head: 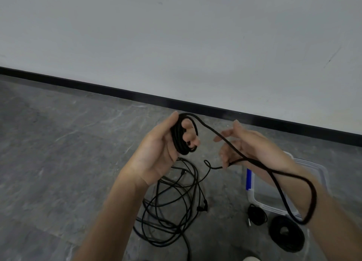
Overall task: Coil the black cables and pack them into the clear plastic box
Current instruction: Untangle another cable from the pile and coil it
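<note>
My left hand (162, 149) grips a tight coil of black cable (179, 138), wound round its fingers. From the coil a free strand (233, 149) runs right, crosses my right hand (241, 143) and hangs in a long loop under my right wrist. My right hand's lower fingers curl on the strand while its upper fingers are spread. The cable's tail (210, 165) pokes out left of those fingers. A loose tangle of black cables (170, 207) lies on the floor below. The clear plastic box (260, 190) with a blue latch sits under my right forearm, partly hidden.
Two finished black coils lie on the floor by the box: a small one (256, 214) and a bigger one (287, 234). The grey floor meets a white wall with a black skirting (137, 96) behind my hands.
</note>
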